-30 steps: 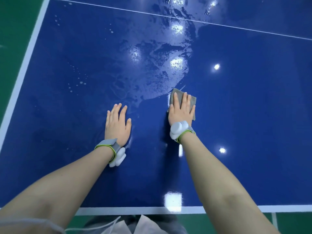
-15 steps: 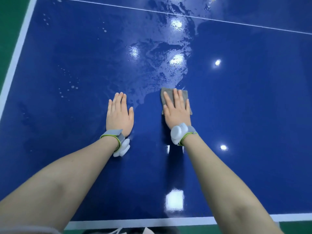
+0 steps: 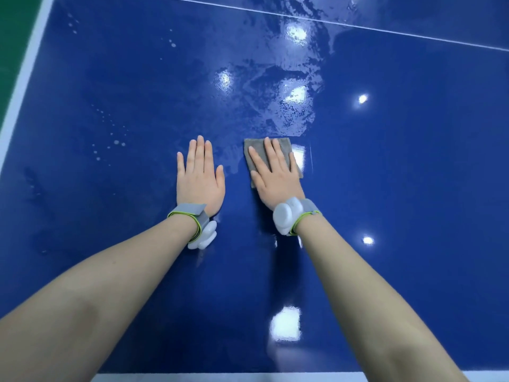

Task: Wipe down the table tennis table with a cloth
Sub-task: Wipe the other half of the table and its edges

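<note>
Cloth (image 3: 281,146), a small grey folded square, is lying flat on the blue table tennis table (image 3: 413,175) at about 1 o'clock from the view's centre, pinned under the right hand (image 3: 276,175). Its fingers (image 3: 271,154) are lying straight and slightly fanned over the fabric, pressing rather than pinching. The left hand (image 3: 199,176) is resting palm-down on the bare surface just beside it at 11 o'clock, fingers straight and close together, thumb out.

Over the last second the cloth has been sliding toward 9 o'clock, closing on the left hand, and its far edge is now sitting right at the near rim of the wet patch (image 3: 289,106); the stroke is probably working along that boundary, with much water left at 12 o'clock.

Outward, droplets (image 3: 115,142) are dotting the surface toward 10 o'clock. The white side line (image 3: 24,86) is running along the 9 o'clock edge, the near end line (image 3: 192,377) at 6 o'clock, the centre line (image 3: 385,28) toward 1 o'clock. Toward 3 o'clock, dry-looking open table is leaving ample sweeping room.
</note>
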The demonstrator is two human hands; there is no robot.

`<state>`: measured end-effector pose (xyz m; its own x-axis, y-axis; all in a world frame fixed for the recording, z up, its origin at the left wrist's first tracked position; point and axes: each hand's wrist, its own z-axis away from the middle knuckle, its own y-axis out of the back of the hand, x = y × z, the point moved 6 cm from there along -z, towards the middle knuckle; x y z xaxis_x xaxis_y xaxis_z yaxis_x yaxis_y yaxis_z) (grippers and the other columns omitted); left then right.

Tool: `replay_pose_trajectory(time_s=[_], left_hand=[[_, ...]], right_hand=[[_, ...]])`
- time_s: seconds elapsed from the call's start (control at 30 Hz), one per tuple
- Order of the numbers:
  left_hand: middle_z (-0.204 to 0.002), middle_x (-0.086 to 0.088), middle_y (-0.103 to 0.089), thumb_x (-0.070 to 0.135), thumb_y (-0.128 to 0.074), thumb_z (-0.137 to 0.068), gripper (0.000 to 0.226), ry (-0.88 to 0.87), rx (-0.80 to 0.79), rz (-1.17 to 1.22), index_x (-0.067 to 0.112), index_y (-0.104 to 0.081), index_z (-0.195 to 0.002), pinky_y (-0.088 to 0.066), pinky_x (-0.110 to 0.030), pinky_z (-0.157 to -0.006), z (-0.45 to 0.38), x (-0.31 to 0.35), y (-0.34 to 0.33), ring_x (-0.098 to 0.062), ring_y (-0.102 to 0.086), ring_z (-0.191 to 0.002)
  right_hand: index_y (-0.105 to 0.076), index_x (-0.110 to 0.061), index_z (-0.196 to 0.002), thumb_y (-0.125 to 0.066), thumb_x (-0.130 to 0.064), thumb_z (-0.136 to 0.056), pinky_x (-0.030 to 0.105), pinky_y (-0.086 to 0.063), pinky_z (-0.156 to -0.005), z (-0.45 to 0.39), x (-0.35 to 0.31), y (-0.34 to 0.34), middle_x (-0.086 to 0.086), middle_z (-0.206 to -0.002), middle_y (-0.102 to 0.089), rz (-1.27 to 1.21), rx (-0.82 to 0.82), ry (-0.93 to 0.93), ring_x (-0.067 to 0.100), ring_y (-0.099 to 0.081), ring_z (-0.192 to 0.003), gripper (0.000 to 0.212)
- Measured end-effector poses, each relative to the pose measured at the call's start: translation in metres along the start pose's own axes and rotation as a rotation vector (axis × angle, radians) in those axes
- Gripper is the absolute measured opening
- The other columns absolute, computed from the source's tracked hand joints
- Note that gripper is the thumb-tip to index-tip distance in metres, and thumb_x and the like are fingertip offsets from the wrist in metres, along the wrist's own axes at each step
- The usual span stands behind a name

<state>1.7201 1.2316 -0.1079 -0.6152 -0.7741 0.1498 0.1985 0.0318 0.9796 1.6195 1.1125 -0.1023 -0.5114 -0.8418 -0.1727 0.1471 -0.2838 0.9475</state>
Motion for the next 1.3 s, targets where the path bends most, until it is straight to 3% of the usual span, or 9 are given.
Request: replay_pose_trajectory(time_s=[0.07, 0.2, 0.27, 0.63, 0.8, 0.9, 0.97, 1.2, 1.3], left_hand=[[-0.157, -0.006, 0.0, 0.031, -0.02, -0.1, 0.056, 0.007, 0.004, 0.001, 0.007, -0.006, -0.148, 0.005, -0.04, -0.117, -0.003, -0.001, 0.001, -0.018, 0.003, -0.145], [-0.157, -0.005, 0.0, 0.03, -0.02, -0.1, 0.056, 0.012, 0.003, 0.01, 0.007, -0.005, -0.148, 0.005, -0.039, -0.117, -0.009, 0.001, 0.001, -0.017, 0.003, -0.145], [-0.157, -0.006, 0.0, 0.03, -0.02, -0.1, 0.055, 0.009, 0.004, 0.01, 0.007, -0.005, -0.148, 0.005, -0.039, -0.117, -0.013, 0.001, 0.002, -0.018, 0.004, -0.145], [-0.157, -0.009, 0.002, 0.028, -0.019, -0.1, 0.056, -0.033, -0.006, -0.012, 0.004, -0.002, -0.147, 0.005, -0.04, -0.117, -0.028, 0.007, 0.002, -0.02, 0.004, -0.145], [-0.157, -0.009, 0.002, 0.03, -0.018, -0.099, 0.057, -0.045, -0.008, -0.02, 0.004, -0.001, -0.147, 0.006, -0.04, -0.117, -0.035, 0.008, 0.001, -0.02, 0.005, -0.145], [-0.157, -0.009, 0.001, 0.031, -0.019, -0.099, 0.057, -0.049, 0.004, -0.015, 0.004, -0.003, -0.147, 0.005, -0.039, -0.117, -0.043, 0.011, 0.002, -0.02, 0.004, -0.145], [-0.157, -0.009, 0.001, 0.032, -0.018, -0.099, 0.058, -0.039, 0.006, -0.006, 0.004, -0.002, -0.147, 0.005, -0.04, -0.117, -0.05, 0.014, 0.003, -0.02, 0.004, -0.145], [-0.157, -0.009, 0.002, 0.034, -0.018, -0.099, 0.059, -0.024, 0.009, -0.017, 0.004, -0.003, -0.147, 0.004, -0.04, -0.118, -0.061, 0.022, 0.005, -0.021, 0.005, -0.145], [-0.157, -0.009, 0.002, 0.035, -0.018, -0.099, 0.059, -0.027, 0.004, -0.015, 0.004, -0.002, -0.147, 0.005, -0.039, -0.118, -0.069, 0.025, 0.005, -0.02, 0.006, -0.145]], right_hand=[[-0.006, -0.032, -0.151, -0.021, -0.034, -0.104, 0.039, 0.009, -0.115, -0.009, 0.024, 0.006, -0.001, -0.16, 0.007, -0.022, 0.029, -0.042, 0.015, 0.01, -0.146, 0.05], [-0.004, -0.033, -0.151, -0.02, -0.033, -0.104, 0.043, 0.006, -0.117, -0.026, 0.075, 0.017, 0.0, -0.16, 0.007, -0.081, 0.075, -0.404, 0.016, 0.011, -0.146, 0.05], [-0.001, -0.031, -0.152, -0.019, -0.033, -0.103, 0.045, 0.007, -0.117, -0.033, 0.073, 0.018, 0.002, -0.16, 0.009, -0.077, 0.068, -0.457, 0.017, 0.012, -0.146, 0.051], [-0.002, -0.031, -0.151, -0.02, -0.034, -0.104, 0.038, 0.01, -0.115, -0.042, 0.017, 0.016, -0.001, -0.159, 0.011, 0.047, -0.037, 0.138, 0.014, 0.012, -0.146, 0.051], [-0.005, -0.03, -0.152, -0.021, -0.031, -0.104, 0.04, 0.004, -0.117, -0.067, 0.09, 0.035, -0.001, -0.16, 0.007, -0.038, 0.034, -0.202, 0.015, 0.009, -0.146, 0.051], [-0.003, -0.02, -0.152, -0.021, -0.03, -0.104, 0.041, 0.004, -0.118, -0.073, 0.093, 0.035, 0.002, -0.16, 0.005, -0.046, 0.092, -0.333, 0.016, 0.007, -0.147, 0.053], [-0.004, -0.016, -0.152, -0.022, -0.03, -0.103, 0.041, 0.004, -0.118, -0.075, 0.077, 0.034, 0.003, -0.16, 0.004, -0.057, 0.121, -0.313, 0.016, 0.007, -0.147, 0.054], [-0.035, -0.02, -0.141, -0.034, -0.027, -0.101, 0.035, 0.004, -0.117, -0.077, 0.036, 0.032, -0.003, -0.16, -0.007, -0.195, 0.087, 0.08, 0.011, 0.001, -0.147, 0.041], [-0.039, -0.019, -0.14, -0.034, -0.024, -0.101, 0.035, 0.002, -0.117, -0.089, 0.075, 0.043, -0.002, -0.159, -0.012, -0.211, 0.137, -0.016, 0.013, -0.003, -0.147, 0.039]])
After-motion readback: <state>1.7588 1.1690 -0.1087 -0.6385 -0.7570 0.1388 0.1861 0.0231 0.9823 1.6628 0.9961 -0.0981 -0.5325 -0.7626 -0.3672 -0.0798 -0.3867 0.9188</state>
